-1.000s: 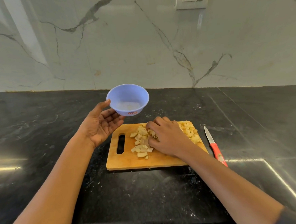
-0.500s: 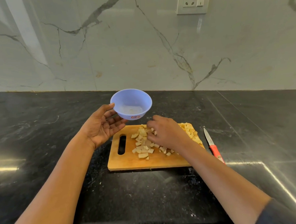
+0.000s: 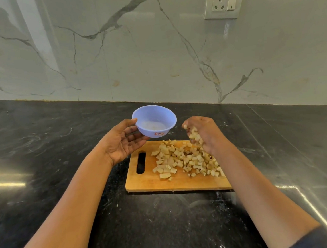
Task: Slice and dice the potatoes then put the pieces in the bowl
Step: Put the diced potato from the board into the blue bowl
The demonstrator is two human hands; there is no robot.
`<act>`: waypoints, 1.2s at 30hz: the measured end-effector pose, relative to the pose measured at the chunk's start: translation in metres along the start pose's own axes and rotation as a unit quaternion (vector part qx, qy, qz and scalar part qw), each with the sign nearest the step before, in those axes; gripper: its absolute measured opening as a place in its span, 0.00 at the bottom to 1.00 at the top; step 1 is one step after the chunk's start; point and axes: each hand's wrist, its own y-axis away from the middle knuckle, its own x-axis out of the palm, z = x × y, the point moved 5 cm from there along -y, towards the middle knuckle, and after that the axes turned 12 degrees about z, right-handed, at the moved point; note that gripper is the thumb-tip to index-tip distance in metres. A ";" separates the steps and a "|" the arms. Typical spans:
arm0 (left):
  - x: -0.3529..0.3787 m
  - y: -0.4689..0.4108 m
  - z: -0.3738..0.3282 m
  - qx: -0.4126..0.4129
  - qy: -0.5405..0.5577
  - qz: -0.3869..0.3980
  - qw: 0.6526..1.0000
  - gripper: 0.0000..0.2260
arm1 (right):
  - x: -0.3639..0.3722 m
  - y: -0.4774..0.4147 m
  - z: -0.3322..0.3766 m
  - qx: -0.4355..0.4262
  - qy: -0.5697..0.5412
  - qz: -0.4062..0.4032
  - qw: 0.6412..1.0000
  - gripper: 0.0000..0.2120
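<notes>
L hand (image 3: 122,143) holds the blue bowl (image 3: 155,122), thumb at rim, lifted just above the cutting board's (image 3: 152,183) far edge, prob. to shorten the carry. Most potato pieces (image 3: 185,160) lie on the board. R hand (image 3: 203,135) clutches a handful above it, beside the bowl.

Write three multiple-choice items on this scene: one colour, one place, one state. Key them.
1. The bowl is: A pale blue; B red; C green.
2. Most potato pieces lie: A in the bowl; B on a plate; C on the cutting board.
3. The right hand: A lies flat; B holds a handful of pieces; C grips a knife.
Key: 1 A, its wall shows pale blue where the left hand holds it. 2 C, the heap covers the board. 3 B, its fingers curl round pieces, raised beside the bowl.
</notes>
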 end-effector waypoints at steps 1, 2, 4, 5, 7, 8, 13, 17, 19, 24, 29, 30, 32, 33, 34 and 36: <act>0.000 0.000 0.001 -0.006 -0.001 0.001 1.000 0.16 | -0.001 -0.003 0.003 0.000 -0.045 -0.005 0.999 0.07; 0.001 0.000 0.001 -0.010 -0.002 0.003 1.000 0.17 | -0.002 -0.006 0.008 -0.002 -0.086 -0.008 0.996 0.08; 0.001 0.000 0.002 -0.017 -0.006 0.008 1.000 0.19 | 0.003 -0.013 0.021 -0.014 -0.158 -0.011 0.987 0.09; 0.003 0.000 0.002 -0.019 -0.009 0.011 1.000 0.21 | 0.008 -0.016 0.029 -0.024 -0.185 -0.010 0.982 0.10; 0.005 0.000 0.003 -0.024 -0.016 0.019 0.999 0.23 | 0.022 -0.023 0.045 -0.045 -0.214 -0.003 0.976 0.10; 0.006 0.000 0.004 -0.027 -0.018 0.023 0.999 0.24 | 0.031 -0.026 0.051 -0.053 -0.219 0.003 0.974 0.10; 0.008 0.001 0.007 -0.039 -0.018 0.047 0.998 0.22 | 0.067 -0.032 0.055 -0.060 -0.191 0.044 0.979 0.10; 0.009 0.000 0.007 -0.042 -0.019 0.043 0.998 0.23 | 0.068 -0.033 0.055 -0.098 -0.119 0.041 0.987 0.12; 0.008 -0.001 0.007 -0.043 -0.018 0.042 0.998 0.24 | 0.065 -0.034 0.057 -0.125 -0.095 0.042 0.987 0.11; 0.007 -0.001 0.007 -0.052 -0.018 0.044 0.997 0.25 | 0.060 -0.035 0.059 -0.157 -0.044 0.045 0.986 0.10; 0.007 -0.001 0.009 -0.056 -0.023 0.048 0.997 0.25 | 0.057 -0.030 0.063 -0.158 -0.101 0.062 0.980 0.14; 0.008 0.000 0.009 -0.058 -0.024 0.049 0.997 0.25 | 0.057 -0.030 0.063 -0.156 -0.115 0.058 0.979 0.16; 0.010 0.000 0.009 -0.059 -0.029 0.051 0.996 0.23 | 0.056 -0.029 0.062 -0.152 -0.120 0.047 0.980 0.20; 0.011 0.000 0.009 -0.060 -0.031 0.051 0.996 0.23 | 0.056 -0.029 0.062 -0.151 -0.119 0.050 0.980 0.23; 0.011 0.000 0.009 -0.061 -0.031 0.051 0.996 0.22 | 0.058 -0.028 0.062 -0.148 -0.121 0.064 0.979 0.26; 0.012 0.000 0.009 -0.062 -0.031 0.052 0.996 0.22 | 0.061 -0.027 0.061 -0.137 -0.130 0.112 0.976 0.34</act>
